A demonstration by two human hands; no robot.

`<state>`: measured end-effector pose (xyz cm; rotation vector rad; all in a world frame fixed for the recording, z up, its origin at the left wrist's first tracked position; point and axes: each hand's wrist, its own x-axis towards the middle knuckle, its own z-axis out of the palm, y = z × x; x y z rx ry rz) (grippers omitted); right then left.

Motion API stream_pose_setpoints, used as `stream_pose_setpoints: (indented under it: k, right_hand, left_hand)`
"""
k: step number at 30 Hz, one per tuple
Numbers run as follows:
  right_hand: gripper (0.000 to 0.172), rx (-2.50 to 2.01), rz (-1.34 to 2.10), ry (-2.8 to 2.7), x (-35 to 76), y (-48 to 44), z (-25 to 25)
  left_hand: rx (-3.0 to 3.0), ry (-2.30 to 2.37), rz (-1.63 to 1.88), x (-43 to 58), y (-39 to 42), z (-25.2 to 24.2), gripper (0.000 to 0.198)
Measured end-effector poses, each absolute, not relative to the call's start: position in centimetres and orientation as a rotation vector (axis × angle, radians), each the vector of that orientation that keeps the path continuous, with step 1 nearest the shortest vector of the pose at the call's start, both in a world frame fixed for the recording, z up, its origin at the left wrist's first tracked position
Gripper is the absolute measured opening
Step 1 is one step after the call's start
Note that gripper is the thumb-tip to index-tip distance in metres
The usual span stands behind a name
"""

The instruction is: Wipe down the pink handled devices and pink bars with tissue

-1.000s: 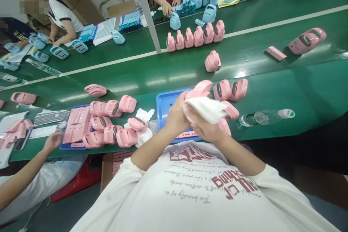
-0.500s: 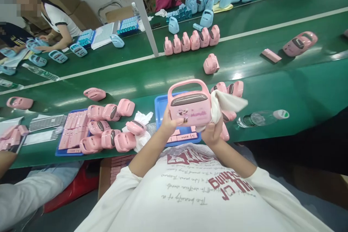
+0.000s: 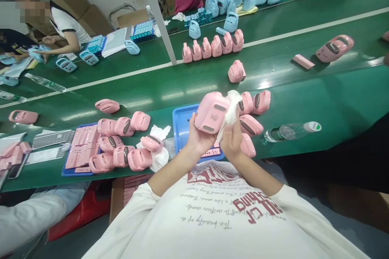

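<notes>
A glossy pink plastic case with a carry handle [image 3: 209, 107] is tipped in front of my chest, its underside with two grey pads facing me. My left hand [image 3: 199, 139] is closed around its lower left side. In my right hand [image 3: 232, 139] is a white cloth [image 3: 232, 107], pressed against the right side of the case. Beneath my hands lies a blue tray [image 3: 181, 125] with some pink pieces, partly hidden by my arms. Several more pink cases [image 3: 251, 124] stand just right of my right hand.
Left on the green bench are grouped pink cases [image 3: 123, 156], crumpled white cloths [image 3: 159, 158] and a tray of pink strips [image 3: 82, 145]. A plastic bottle [image 3: 288, 132] lies at right. Across the bench stand a pink row [image 3: 216, 46] and blue cases; co-workers sit beyond.
The pink case has turned from its printed front to its underside. My left hand now supports it from below left, and the cloth has shifted up along its right side.
</notes>
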<state>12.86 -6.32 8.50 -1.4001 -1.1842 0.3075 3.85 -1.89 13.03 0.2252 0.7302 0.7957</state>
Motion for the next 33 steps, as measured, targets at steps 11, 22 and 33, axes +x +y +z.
stream_pose_setpoints:
  k: [11,22,33]
  right_hand:
    - [0.038,-1.147,0.16,-1.649,15.5,-4.1,4.0]
    - [0.025,-2.554,0.942,-1.57,22.4,4.2,0.6]
    - [0.045,-2.786,1.096,-1.753,23.6,6.7,-3.0]
  left_hand:
    - [0.112,0.85,0.804,2.9,-1.1,10.0,0.039]
    - [0.286,1.184,0.937,-2.1,3.7,3.4,0.046]
    - [0.967,1.662,1.266,-1.8,21.4,-2.2,0.071]
